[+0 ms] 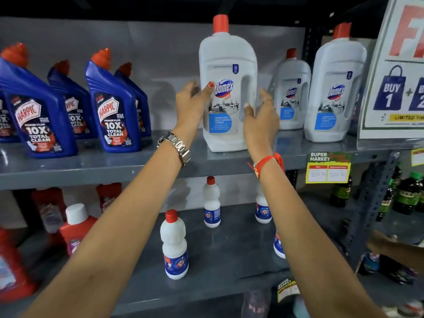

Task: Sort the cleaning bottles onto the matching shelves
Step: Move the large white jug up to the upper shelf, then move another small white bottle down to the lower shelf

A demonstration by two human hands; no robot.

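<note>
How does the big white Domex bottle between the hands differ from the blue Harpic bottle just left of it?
The tall white plastic Domex bottle has a straight neck and side handle; the blue plastic Harpic bottle is shorter, with an angled neck. Both stand upright on the grey metal shelf, red-capped.

Both bare arms are stretched forward, the left hand (191, 101) and right hand (260, 117) held open, fingers spread.

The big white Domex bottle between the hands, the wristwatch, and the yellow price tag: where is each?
Domex bottle (226, 65): head view, on its white upper body.
Wristwatch (175, 144): head view, on the metal band at the left wrist.
Yellow price tag (328, 167): head view, on the tag's middle.
</note>
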